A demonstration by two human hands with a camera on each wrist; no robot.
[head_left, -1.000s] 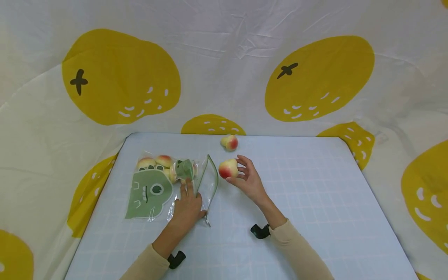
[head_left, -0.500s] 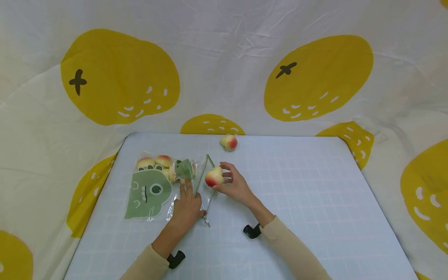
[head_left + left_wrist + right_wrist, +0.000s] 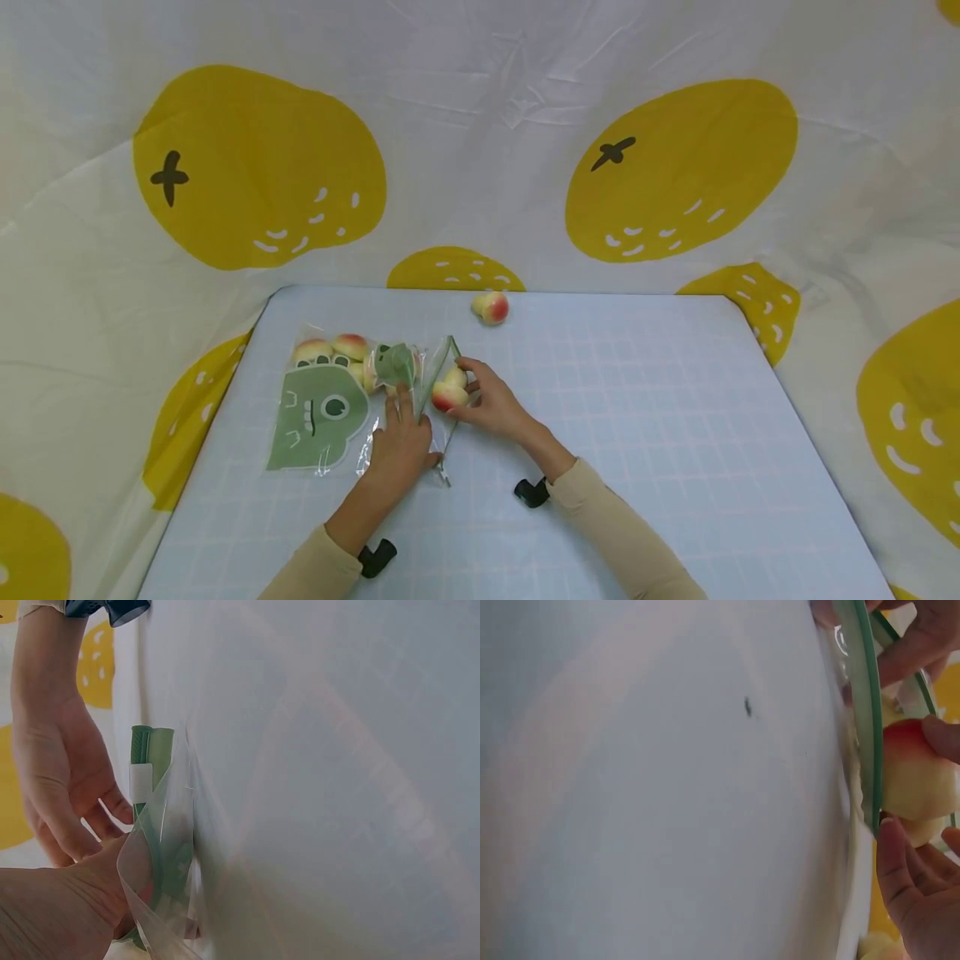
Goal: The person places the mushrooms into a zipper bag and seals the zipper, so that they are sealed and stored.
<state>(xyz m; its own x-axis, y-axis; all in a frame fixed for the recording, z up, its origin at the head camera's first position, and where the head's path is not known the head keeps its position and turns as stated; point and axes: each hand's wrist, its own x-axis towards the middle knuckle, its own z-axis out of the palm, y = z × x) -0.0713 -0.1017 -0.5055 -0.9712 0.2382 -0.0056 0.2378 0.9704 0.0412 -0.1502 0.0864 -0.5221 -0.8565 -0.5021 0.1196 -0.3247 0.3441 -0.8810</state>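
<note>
A clear zip bag (image 3: 318,429) with a green one-eyed monster print lies on the left of the table, several yellow-and-red toy pears (image 3: 350,345) showing inside. My left hand (image 3: 401,446) rests on the bag near its mouth, fingers extended and thumb spread toward the slider. Between its fingertips and thumb, my right hand (image 3: 495,402) holds a toy pear (image 3: 448,396) at the parted, green-edged mouth. In the right wrist view, the red end of this pear (image 3: 915,769) sits between the green zip strips (image 3: 866,712). The left wrist view shows the white slider (image 3: 141,782) beside the mouth.
Another toy pear (image 3: 491,308) lies at the table's back edge, beyond the bag. A pale blue checked cloth (image 3: 637,400) covers the table. Behind it hangs a white curtain (image 3: 480,125) with large yellow fruit prints. Each wrist wears a black device (image 3: 531,492).
My right hand has moved left and slightly toward me, bringing the toy pear from beside the bag to its mouth. My left hand and the bag stay nearly in place.
</note>
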